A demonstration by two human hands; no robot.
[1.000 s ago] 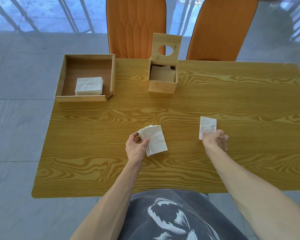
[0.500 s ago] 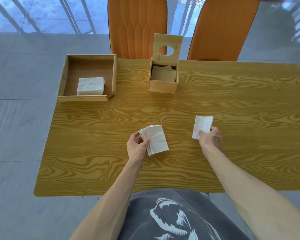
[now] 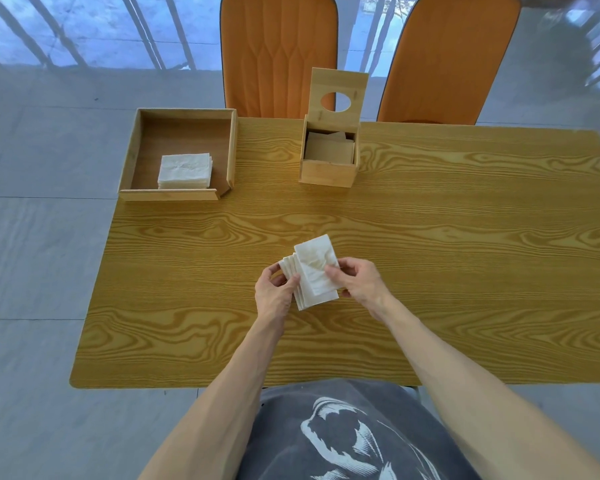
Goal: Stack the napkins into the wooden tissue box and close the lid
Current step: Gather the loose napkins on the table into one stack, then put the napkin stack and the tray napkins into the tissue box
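My left hand (image 3: 274, 294) grips a small fanned stack of white napkins (image 3: 307, 289) just above the table's middle. My right hand (image 3: 359, 284) pinches a single white napkin (image 3: 314, 259) that lies on top of that stack. The wooden tissue box (image 3: 328, 173) stands at the far middle of the table with its lid (image 3: 338, 93) upright and open; the lid has an oval hole. Napkins lie inside the box. A second pile of white napkins (image 3: 185, 170) rests in the wooden tray (image 3: 168, 195) at the far left corner.
The wooden table (image 3: 430, 254) spans the view. Two orange chairs (image 3: 279, 53) stand behind its far edge. Grey tiled floor surrounds it, with a railing at the back.
My right hand carried the single napkin from the right part of the table leftward and brought it onto the stack in my left hand. The left hand stayed put.
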